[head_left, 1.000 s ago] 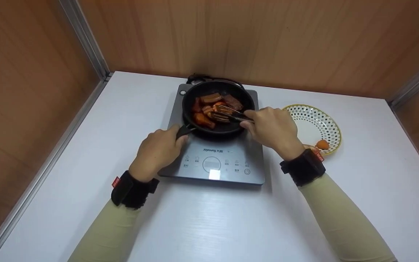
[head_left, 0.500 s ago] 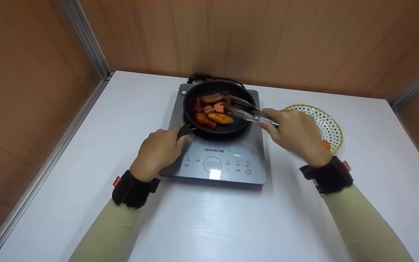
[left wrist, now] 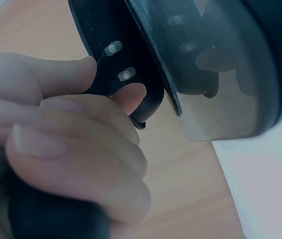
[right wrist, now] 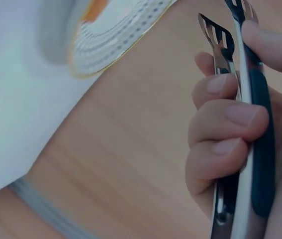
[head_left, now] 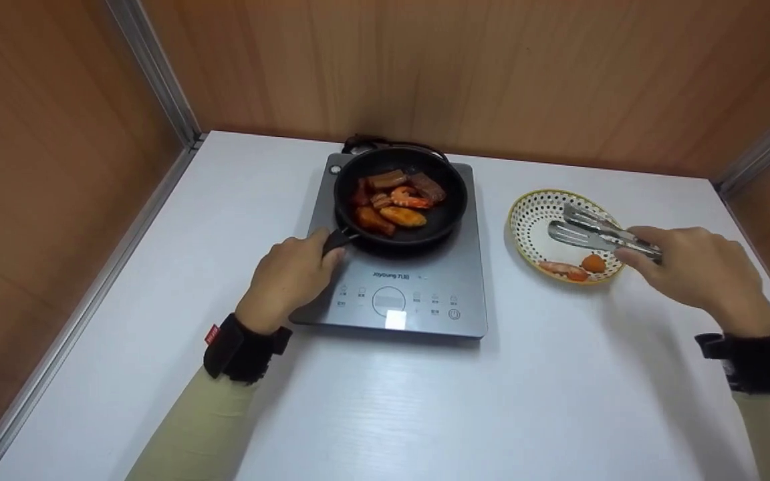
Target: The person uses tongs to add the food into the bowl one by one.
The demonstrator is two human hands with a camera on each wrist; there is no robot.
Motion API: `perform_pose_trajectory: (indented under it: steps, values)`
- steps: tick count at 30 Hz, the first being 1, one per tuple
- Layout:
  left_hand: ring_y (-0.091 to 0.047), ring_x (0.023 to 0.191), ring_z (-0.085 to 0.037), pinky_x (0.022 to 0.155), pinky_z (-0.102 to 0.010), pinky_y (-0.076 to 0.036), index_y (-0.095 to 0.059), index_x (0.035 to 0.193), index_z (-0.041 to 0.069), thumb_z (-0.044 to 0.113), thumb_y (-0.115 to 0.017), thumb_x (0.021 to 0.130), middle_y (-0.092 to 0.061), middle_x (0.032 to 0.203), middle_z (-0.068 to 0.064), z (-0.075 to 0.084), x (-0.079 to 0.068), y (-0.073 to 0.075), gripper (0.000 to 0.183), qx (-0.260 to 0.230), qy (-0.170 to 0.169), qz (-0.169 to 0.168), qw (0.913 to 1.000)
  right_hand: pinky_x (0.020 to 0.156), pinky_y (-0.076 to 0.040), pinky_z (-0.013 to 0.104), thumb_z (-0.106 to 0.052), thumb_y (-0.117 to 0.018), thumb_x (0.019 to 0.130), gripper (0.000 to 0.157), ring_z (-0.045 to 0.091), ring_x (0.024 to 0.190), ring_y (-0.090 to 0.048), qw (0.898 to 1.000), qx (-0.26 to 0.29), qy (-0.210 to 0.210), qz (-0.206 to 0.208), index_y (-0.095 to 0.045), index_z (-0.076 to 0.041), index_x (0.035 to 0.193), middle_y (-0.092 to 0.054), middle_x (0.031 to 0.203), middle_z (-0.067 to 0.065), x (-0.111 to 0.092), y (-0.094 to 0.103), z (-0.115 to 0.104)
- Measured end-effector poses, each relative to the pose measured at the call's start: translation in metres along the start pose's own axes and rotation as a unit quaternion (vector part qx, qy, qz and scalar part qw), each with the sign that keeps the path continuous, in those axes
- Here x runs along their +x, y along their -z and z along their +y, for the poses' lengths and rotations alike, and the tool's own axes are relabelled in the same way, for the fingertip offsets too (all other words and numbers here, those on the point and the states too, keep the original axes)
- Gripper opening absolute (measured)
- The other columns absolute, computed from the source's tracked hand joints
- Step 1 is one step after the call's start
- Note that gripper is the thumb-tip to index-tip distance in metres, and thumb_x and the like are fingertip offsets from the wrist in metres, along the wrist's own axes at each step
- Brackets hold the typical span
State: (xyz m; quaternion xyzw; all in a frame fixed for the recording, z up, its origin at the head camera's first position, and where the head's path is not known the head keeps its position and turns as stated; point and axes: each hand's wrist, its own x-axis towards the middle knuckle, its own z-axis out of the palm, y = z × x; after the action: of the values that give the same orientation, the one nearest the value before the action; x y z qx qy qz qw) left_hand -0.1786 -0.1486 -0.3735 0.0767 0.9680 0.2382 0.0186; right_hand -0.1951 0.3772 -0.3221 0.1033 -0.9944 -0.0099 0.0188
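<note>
In the head view my left hand [head_left: 288, 277] grips the handle [head_left: 335, 242] of a black frying pan [head_left: 448, 210]. Browned and reddish food pieces lie in the pan, among them a curled orange shrimp [head_left: 410, 198] and a yellow-orange oval piece [head_left: 403, 216]. My right hand [head_left: 702, 267] holds metal tongs [head_left: 589, 234], whose tips hang apart over an oval dotted plate [head_left: 524, 224] with a yellow rim. On the plate lie a pinkish shrimp-like piece [head_left: 559, 268] and a round orange piece [head_left: 593, 263]. In the right wrist view, fingers curl round the tongs' dark-padded grip [right wrist: 262, 149].
Under the pan sits a grey induction cooker [head_left: 388, 321] with a touch panel and a dark cord behind it. The white table [head_left: 385, 407] meets wood-patterned panels [head_left: 465, 80] at the back and both sides, with metal strips [head_left: 158, 73] at the corners.
My right hand has carried the tongs from the pan rightward to over the plate. The yellow-orange piece and the shrimp now lie uncovered in the pan. My left hand stays on the handle.
</note>
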Motion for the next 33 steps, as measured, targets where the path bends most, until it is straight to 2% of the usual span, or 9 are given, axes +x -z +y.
perform_pose_trajectory:
  steps: [4,9,13,20,26,33]
  values:
    - [-0.058,0.073,-0.031,0.061,-0.042,-0.041,-0.059,0.112,0.007,0.034,-0.057,0.111,-0.063,0.085,-0.017,0.000,0.000,0.000,0.028,0.000,0.001,0.001,1.0000,0.053,-0.038,0.040,-0.058,-0.059,0.104,0.061,0.030,0.076,-0.061,1.000,-0.016,-0.001,-0.022,-0.068,-0.007,0.137,-0.073,0.092,0.018,-0.013,-0.006,0.029]
    - [-0.058,0.071,-0.030,0.059,-0.041,-0.042,-0.060,0.111,0.006,0.034,-0.058,0.111,-0.064,0.083,-0.016,-0.001,-0.001,0.001,0.028,0.004,-0.004,0.005,1.0000,0.050,-0.038,0.040,-0.060,-0.058,0.104,0.063,0.029,0.077,-0.060,0.999,-0.019,-0.012,-0.048,-0.068,-0.006,0.136,-0.074,0.090,0.014,-0.022,-0.011,0.046]
    - [-0.059,0.069,-0.029,0.057,-0.040,-0.042,-0.060,0.110,0.005,0.033,-0.058,0.111,-0.065,0.082,-0.016,-0.002,-0.001,0.000,0.029,0.008,-0.003,0.005,0.9999,0.050,-0.039,0.040,-0.062,-0.055,0.104,0.068,0.030,0.079,-0.060,0.998,-0.020,-0.016,-0.061,-0.067,-0.005,0.138,-0.073,0.087,0.013,-0.021,-0.013,0.047]
    - [-0.058,0.071,-0.029,0.059,-0.041,-0.042,-0.061,0.112,0.005,0.035,-0.057,0.111,-0.065,0.084,-0.016,-0.002,-0.001,0.000,0.030,0.004,0.001,0.001,1.0000,0.054,-0.043,0.042,-0.054,-0.056,0.107,0.061,0.033,0.082,-0.064,0.997,-0.022,-0.008,-0.070,-0.068,-0.002,0.135,-0.074,0.105,0.025,-0.019,-0.015,0.045]
    - [-0.058,0.070,-0.029,0.059,-0.041,-0.042,-0.060,0.111,0.006,0.034,-0.058,0.111,-0.065,0.083,-0.016,0.000,0.000,-0.001,0.028,0.002,-0.004,0.002,1.0000,0.055,-0.044,0.046,-0.054,-0.053,0.108,0.058,0.035,0.080,-0.065,0.997,-0.017,-0.007,-0.074,-0.068,-0.006,0.136,-0.073,0.106,0.027,-0.020,-0.019,0.046]
    - [-0.057,0.070,-0.029,0.059,-0.041,-0.041,-0.060,0.109,0.006,0.033,-0.058,0.111,-0.064,0.083,-0.016,0.001,0.000,0.000,0.027,0.000,-0.004,0.003,1.0000,0.052,-0.043,0.042,-0.057,-0.052,0.108,0.063,0.034,0.077,-0.064,0.997,-0.011,-0.015,-0.071,-0.066,-0.004,0.138,-0.071,0.109,0.031,-0.020,-0.025,0.043]
